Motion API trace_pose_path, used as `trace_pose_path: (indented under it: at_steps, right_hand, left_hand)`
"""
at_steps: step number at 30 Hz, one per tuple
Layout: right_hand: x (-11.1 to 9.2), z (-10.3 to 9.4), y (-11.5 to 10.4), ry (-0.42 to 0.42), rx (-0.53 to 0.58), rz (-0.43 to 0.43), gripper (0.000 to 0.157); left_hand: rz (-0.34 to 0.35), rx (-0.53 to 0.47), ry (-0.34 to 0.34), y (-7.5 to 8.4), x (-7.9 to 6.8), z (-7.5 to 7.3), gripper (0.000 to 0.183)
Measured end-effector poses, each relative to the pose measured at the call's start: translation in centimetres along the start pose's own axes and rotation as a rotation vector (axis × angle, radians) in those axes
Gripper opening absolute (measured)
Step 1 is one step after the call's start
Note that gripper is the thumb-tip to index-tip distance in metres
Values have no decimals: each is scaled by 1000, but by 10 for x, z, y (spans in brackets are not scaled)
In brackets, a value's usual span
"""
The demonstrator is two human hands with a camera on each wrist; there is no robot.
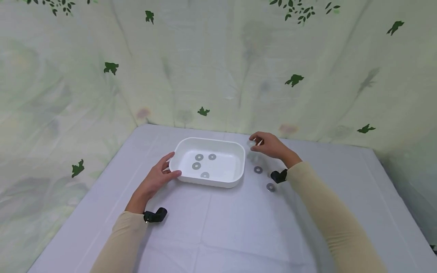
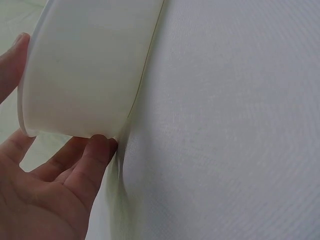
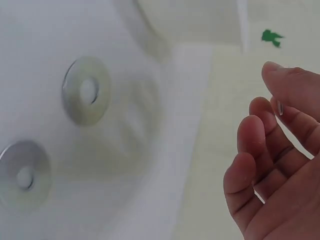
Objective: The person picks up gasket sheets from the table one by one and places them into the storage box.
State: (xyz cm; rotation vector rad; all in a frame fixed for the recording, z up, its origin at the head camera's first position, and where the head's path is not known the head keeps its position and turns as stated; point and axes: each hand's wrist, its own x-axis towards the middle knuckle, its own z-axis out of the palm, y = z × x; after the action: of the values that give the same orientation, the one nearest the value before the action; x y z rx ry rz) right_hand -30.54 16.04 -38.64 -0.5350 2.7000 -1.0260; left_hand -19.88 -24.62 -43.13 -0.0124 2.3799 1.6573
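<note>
A white rectangular tray (image 1: 235, 167) with rounded corners stands on the table, several flat metal washers (image 1: 196, 165) lying on its bottom. My left hand (image 1: 158, 176) holds the tray's left end, with thumb and fingers spread about the rim. The left wrist view shows curled fingertips (image 2: 97, 150) against the tray's outer wall. Just beyond the tray's right rim, my right hand (image 1: 269, 146) is raised above the table. It pinches a washer (image 1: 251, 143) between thumb and fingers. In the right wrist view that washer (image 3: 279, 107) appears edge-on, mostly hidden by the fingers.
Two washers, one farther back (image 1: 258, 170) and one nearer (image 1: 271, 187), lie on the white tablecloth (image 1: 211, 227) right of the tray. Behind the table hangs a pale curtain (image 1: 218, 76) with green leaf shapes. Each wrist wears a small black camera (image 1: 155, 215).
</note>
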Motion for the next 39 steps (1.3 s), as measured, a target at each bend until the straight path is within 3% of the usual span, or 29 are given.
trace_pose_path:
  at_steps: [16,29,34,39]
  right_hand:
    - [3,2,-42,-53,4,-73,37]
    - [19,36,-93,-163,34,-207,35]
    - [23,52,-101,-223,22,-236,34]
    - [24,56,-101,-224,24,-242,35]
  left_hand:
    - [-8,12,3,0,0,1,91]
    - [-19,35,8,2,2,-1,91]
    - [-20,34,2,0,3,0,93]
    - [-6,36,2,0,5,1,93]
